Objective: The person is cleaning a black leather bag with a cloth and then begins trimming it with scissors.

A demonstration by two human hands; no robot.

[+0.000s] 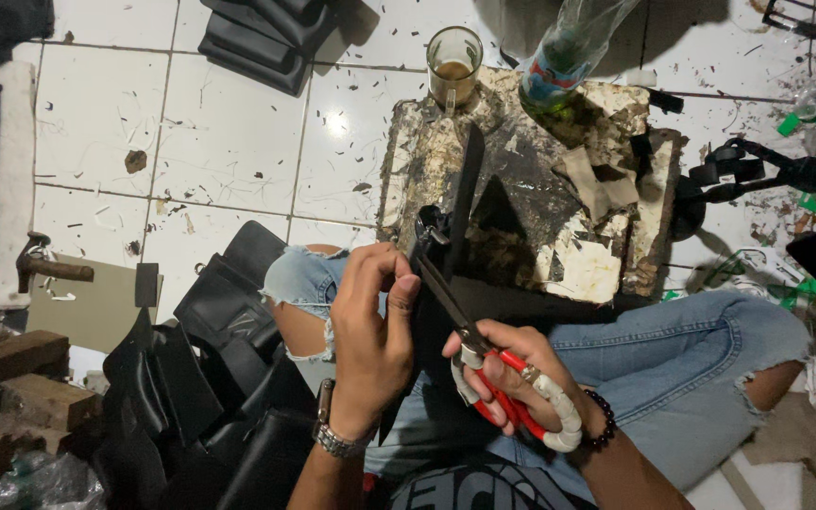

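A black leather piece [432, 283] was held just below the centre of the frame, pinched at its left edge by the left hand [370, 340], whose grip was narrow, thumb and fingers closed on the material. The right hand [512, 373] lay just to the right and slightly lower, its grip closed through the red, tape-wrapped handles of a pair of scissors [484, 349]. The blades were seen to run up and to the left from that hand, their tips set against the leather piece close beside the left thumb; whether the blades were parted could not be told.

The long axis of the leather piece was carried upward by a narrow black strap [467, 189], which rose toward the upper centre across a stained, worn board [606, 264] laid on the tiled floor [229, 142]. The scissors thus crossed the leather at a slant. The left hand was the nearer to the held edge, the right being kept apart from it by the length of the blades. Above the board stood a glass of brown drink [453, 64] and a plastic bottle [569, 52]. More black leather pieces [200, 378] were piled at the lower left.
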